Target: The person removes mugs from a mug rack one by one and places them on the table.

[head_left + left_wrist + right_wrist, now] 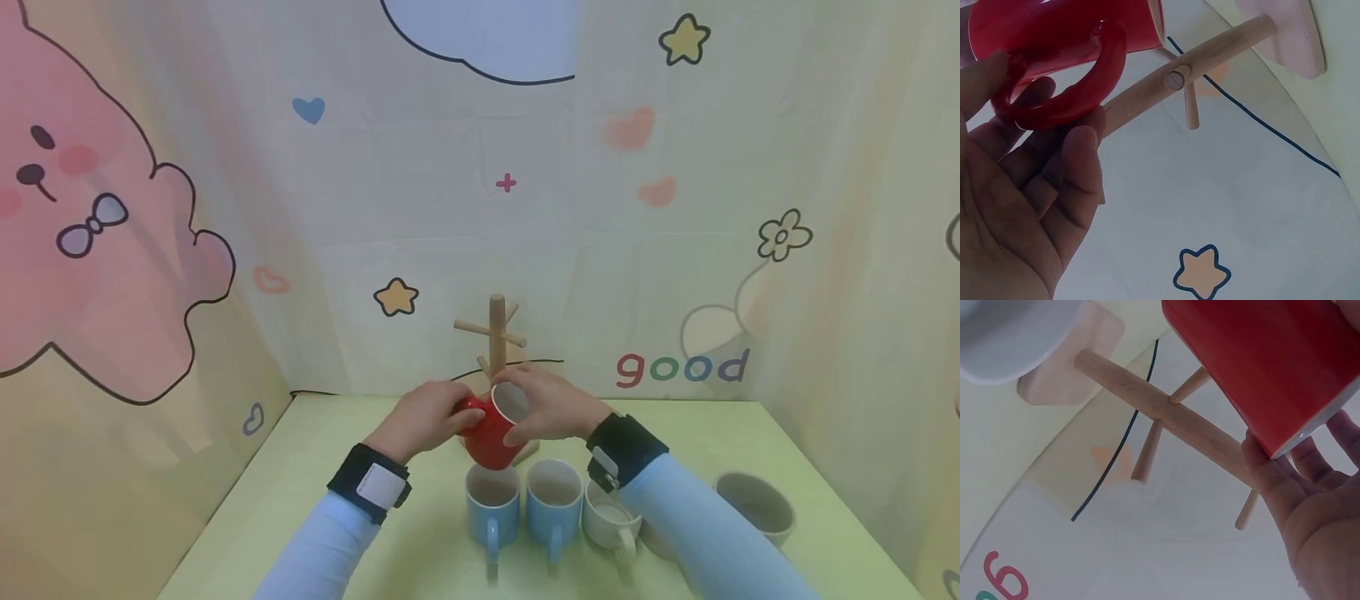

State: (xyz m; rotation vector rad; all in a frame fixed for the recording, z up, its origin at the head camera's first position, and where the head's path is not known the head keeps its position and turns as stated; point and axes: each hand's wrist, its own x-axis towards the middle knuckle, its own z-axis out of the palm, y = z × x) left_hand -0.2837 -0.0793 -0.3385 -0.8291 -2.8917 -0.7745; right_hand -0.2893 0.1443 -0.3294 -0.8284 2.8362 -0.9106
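A red mug (489, 440) with a pale inside is held up by both hands, tilted with its mouth toward the upper right in the head view. My left hand (426, 418) grips the mug's handle (1113, 59), thumb on one side and fingertips on the other. On the rim and side of the mug lies my right hand (557, 406), fingers and thumb curved round it. Right behind stands a wooden mug tree (498, 321) with several bare pegs; the mug and hands hide its lower part in the head view.
Below the red mug, two blue mugs (492, 508) and a white mug (611, 517) stand in a row, handles toward me. Another mug (658, 540) is mostly behind the right sleeve. A grey-looking mug (753, 504) stands at the right. A printed curtain (450, 208) hangs behind the table.
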